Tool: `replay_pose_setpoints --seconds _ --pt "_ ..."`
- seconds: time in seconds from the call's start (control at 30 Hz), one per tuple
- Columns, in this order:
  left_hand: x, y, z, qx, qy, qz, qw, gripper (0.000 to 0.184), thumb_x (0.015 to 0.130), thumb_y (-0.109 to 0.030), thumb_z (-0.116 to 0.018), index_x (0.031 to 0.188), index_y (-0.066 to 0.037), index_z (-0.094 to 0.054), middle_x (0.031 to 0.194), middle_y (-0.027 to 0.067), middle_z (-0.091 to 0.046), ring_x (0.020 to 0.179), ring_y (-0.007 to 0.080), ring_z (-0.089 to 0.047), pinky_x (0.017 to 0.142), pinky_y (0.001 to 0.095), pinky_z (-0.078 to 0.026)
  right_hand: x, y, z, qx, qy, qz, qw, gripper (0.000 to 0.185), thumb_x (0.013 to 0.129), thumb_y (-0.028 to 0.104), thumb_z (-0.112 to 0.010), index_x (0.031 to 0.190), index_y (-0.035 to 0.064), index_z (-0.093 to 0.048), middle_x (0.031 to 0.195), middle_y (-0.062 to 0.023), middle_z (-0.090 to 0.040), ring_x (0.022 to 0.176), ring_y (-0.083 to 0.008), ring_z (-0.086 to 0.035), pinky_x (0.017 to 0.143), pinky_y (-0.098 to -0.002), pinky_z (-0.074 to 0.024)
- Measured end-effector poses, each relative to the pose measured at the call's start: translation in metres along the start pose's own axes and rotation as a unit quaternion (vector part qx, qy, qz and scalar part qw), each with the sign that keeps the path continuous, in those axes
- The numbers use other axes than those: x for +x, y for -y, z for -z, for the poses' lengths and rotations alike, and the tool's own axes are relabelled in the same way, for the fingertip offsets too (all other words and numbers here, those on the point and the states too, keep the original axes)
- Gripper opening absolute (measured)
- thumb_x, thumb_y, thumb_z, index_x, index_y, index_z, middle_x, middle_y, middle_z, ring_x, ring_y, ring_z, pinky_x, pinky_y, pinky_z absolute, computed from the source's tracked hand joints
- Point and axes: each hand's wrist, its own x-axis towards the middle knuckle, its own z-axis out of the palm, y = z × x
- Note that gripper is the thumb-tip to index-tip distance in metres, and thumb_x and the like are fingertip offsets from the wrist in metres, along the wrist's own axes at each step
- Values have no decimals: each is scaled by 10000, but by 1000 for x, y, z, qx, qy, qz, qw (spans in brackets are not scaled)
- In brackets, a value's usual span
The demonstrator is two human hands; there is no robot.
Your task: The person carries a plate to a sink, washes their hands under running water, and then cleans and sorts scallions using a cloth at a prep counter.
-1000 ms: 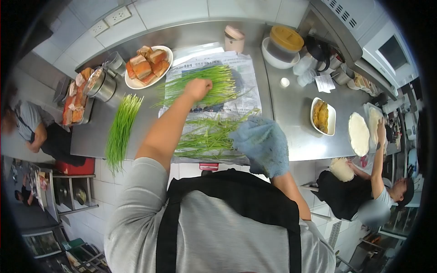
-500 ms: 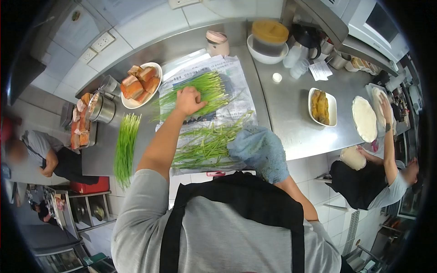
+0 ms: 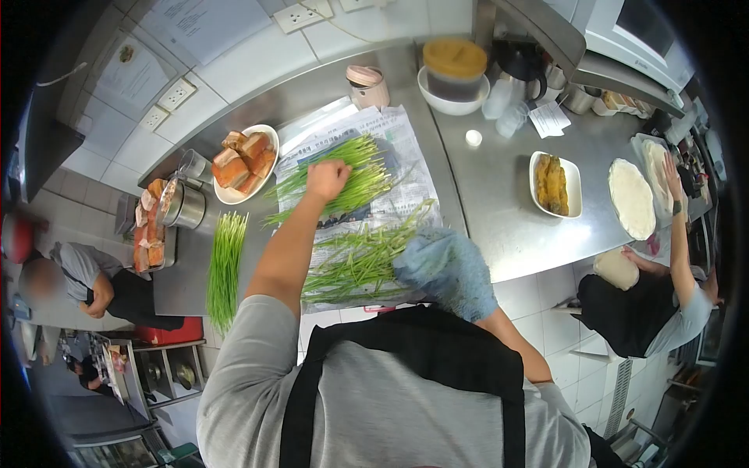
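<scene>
A bunch of green chives (image 3: pixel 367 160) lies on newspaper (image 3: pixel 417 168) on the steel counter. My left hand (image 3: pixel 328 178) rests on this bunch with curled fingers, closed on some of the stalks. Closer to me, a looser, messier heap of chives (image 3: pixel 351 261) is spread over the same paper. A damp-looking blue cloth (image 3: pixel 445 269) covers my right hand completely, so its fingers are hidden. The cloth touches the right end of the loose heap. Left of the paper, a neat bundle of chives (image 3: pixel 227 269) overhangs the counter's front edge.
A white dish of meat chunks (image 3: pixel 246 164), a metal pot (image 3: pixel 183 204) and a meat tray (image 3: pixel 152 234) stand at left. A pink canister (image 3: pixel 367 87) is behind the newspaper. At right are a white dish (image 3: pixel 576 207) and a co-worker (image 3: pixel 636 304) handling dough (image 3: pixel 630 199).
The view has shifted slightly, so the counter sits a little lower. My left hand stays on the chives, its fingers turned a little more. The cloth-covered hand looks nearly unchanged.
</scene>
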Motion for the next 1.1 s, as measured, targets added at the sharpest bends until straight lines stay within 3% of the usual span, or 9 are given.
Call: replay_pose_setpoints --seconds 0.2,0.33,0.43,0.53,0.73,0.83,0.93,1.03,1.1 --pt "9 14 -11 -16 -102 -26 994 53 794 -192 -618 833 -159 -632 886 22 -602 943 262 -541 842 461 -376 -2 -31 -18 284 -42 -107 952 397 670 125 -735 1016 14 -577 923 -143 -627 877 -292 -609 768 -335 -480" --pt "8 9 -12 17 -74 -62 995 94 793 -120 -564 841 -165 -632 986 15 -594 1034 242 -510 856 453 -356 0 -8 1 -2 -10 18 1000 411 683 121 -722 1046 13 -563 923 -154 -623 881 -313 -602 770 -341 -477" --pt "8 8 -12 3 -57 -63 996 127 766 -84 -551 816 -167 -633 962 16 -588 1010 246 -514 857 443 -354 3 2 6 -43 -3 62 997 425 682 106 -725 1062 14 -558 910 -136 -628 867 -284 -608 773 -331 -478" --pt "15 12 -18 -30 -56 -34 997 114 746 -94 -565 801 -168 -632 930 21 -580 979 253 -522 858 432 -352 1 -9 -5 110 12 -55 992 430 687 74 -717 1080 17 -552 926 -109 -625 862 -242 -606 783 -318 -478" --pt "12 1 -6 -49 -42 -55 996 80 739 -157 -610 815 -169 -632 912 22 -581 968 248 -528 858 428 -351 -2 -21 -7 -1 18 30 999 435 755 67 -660 1157 20 -500 994 -92 -599 905 -197 -588 814 -294 -474" --pt "8 4 -10 -49 -62 -95 992 91 742 -172 -629 832 -173 -638 908 22 -582 967 237 -528 856 425 -351 -1 -22 -15 309 25 -99 946 354 860 146 -556 1186 28 -483 1016 -71 -586 920 -173 -581 820 -290 -478" --pt "10 4 -13 -62 -54 -68 994 89 759 -189 -640 847 -177 -647 902 19 -580 957 232 -530 853 420 -353 -4 -32 -24 543 12 -190 818 322 938 210 -448 1208 35 -469 1037 -54 -573 929 -153 -576 823 -290 -482" --pt "14 4 -17 -76 -36 -31 996 78 775 -200 -649 849 -178 -654 907 12 -583 944 224 -540 848 420 -358 -2 -29 -22 632 10 -244 736 324 939 197 -453 1219 32 -463 1041 -53 -574 932 -147 -573 827 -283 -480" --pt "16 6 -18 -88 -19 -20 996 73 775 -196 -657 845 -175 -657 909 9 -589 930 216 -551 845 426 -360 -3 -27 -24 602 12 -229 765 313 940 191 -450 1208 31 -467 1035 -52 -573 933 -146 -571 827 -276 -478"
